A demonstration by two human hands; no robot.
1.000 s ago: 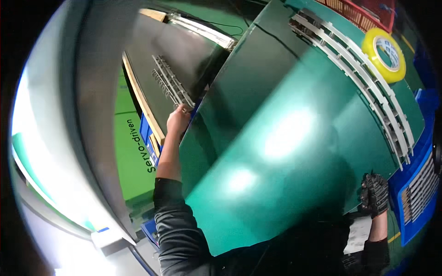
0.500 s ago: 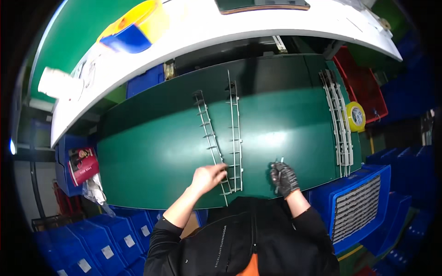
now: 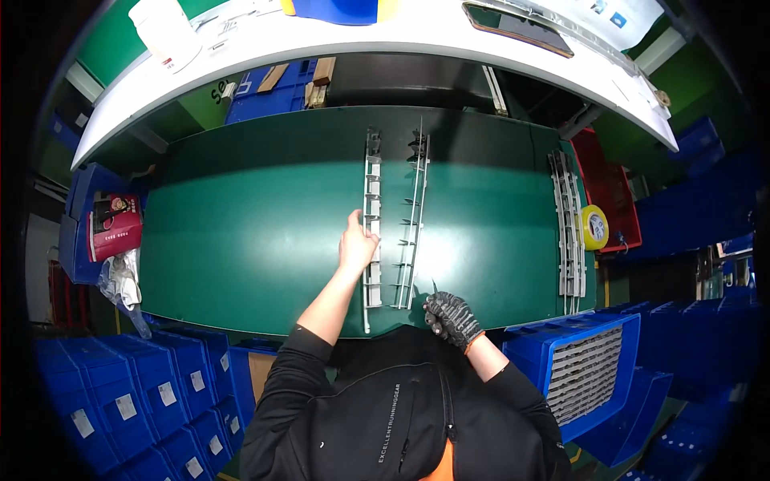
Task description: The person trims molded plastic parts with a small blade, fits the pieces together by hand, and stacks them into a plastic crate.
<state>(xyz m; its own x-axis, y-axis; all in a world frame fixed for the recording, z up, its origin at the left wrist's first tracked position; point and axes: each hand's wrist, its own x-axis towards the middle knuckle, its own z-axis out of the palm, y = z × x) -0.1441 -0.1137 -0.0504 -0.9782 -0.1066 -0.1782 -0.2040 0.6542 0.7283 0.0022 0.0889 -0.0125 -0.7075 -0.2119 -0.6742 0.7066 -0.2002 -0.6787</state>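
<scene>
A long pale ribbed strip stands lengthwise on the green table, its light flat face showing. My bare left hand is closed on its left edge near the middle. Just right of it lies a second ribbed strip, slightly tilted and apart from both hands. My right hand, in a grey-black knitted glove, is closed near the table's front edge. A thin, pointed tool sticks up out of its fingers; the rest of that tool is hidden in the grip.
Several similar strips lie together at the right, beside a yellow tape roll and a red bin. A blue crate with stacked strips stands front right. Beyond the green table runs a white shelf with a phone.
My left hand has moved forward along the left strip, which now stands straighter with its flat face turned up. My right hand has shifted left, toward the second strip. The whole view has shifted.
</scene>
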